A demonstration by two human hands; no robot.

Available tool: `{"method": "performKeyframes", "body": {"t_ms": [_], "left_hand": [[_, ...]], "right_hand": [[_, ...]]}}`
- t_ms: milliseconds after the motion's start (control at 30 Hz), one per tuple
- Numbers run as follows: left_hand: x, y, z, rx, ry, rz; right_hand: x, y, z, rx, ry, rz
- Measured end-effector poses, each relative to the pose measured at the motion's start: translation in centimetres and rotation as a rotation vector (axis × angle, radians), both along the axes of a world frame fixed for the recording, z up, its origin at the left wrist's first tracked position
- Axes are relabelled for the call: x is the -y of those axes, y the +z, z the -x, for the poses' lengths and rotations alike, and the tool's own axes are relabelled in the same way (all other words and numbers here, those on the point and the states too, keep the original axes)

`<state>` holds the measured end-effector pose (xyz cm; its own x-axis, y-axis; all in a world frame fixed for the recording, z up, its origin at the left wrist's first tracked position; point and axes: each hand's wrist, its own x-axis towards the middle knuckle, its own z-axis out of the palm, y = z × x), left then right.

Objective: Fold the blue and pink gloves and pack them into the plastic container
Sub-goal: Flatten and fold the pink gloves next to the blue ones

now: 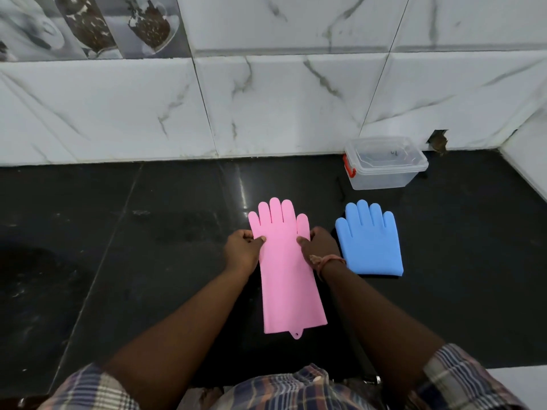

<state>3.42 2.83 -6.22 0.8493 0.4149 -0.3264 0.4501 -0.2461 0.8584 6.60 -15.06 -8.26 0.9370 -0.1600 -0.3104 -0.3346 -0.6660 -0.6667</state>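
Pink glove is laid flat and full length on the dark table, fingers toward the wall, cuff toward the near edge. It is pinched at both sides just below the fingers: the left hand grips its left edge with thumb on top, and the right hand grips the right edge the same way, fingers curled under. The blue glove lies just right of it, already looking folded short, its lower edge a straight crease. The container stands near the far edge against the wall, well apart from the hands; whether its lid is seated or only resting on top cannot be told for sure from here.

The glove looks like thick silicone or rubber: light, limp, with some spring, so a fold is likely to creep open unless pressed. Its matte surface should be grippy rather than slick, and nothing about it is fragile. Hold is best taken at the side edges, as now, so that the finger end can be carried toward the cuff and flattened.
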Motion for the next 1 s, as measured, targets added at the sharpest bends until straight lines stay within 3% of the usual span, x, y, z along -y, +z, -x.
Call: {"method": "performKeyframes", "body": {"t_ms": [333,733,1000], "left_hand": [[0.4,-1.1,0.2,0.134,-0.009,0.002],[-0.1,-2.6,-0.2,0.084,0.007,-0.120],[-0.4,-2.8,1.5,0.152,0.020,-0.074]], "right_hand": [[0.4,-1.4,0.1,0.082,-0.034,-0.023],[0.4,-0.7,0.3,0.102,0.048,0.093],[0.9,0.2,3.1,0.132,0.003,0.021]]}}
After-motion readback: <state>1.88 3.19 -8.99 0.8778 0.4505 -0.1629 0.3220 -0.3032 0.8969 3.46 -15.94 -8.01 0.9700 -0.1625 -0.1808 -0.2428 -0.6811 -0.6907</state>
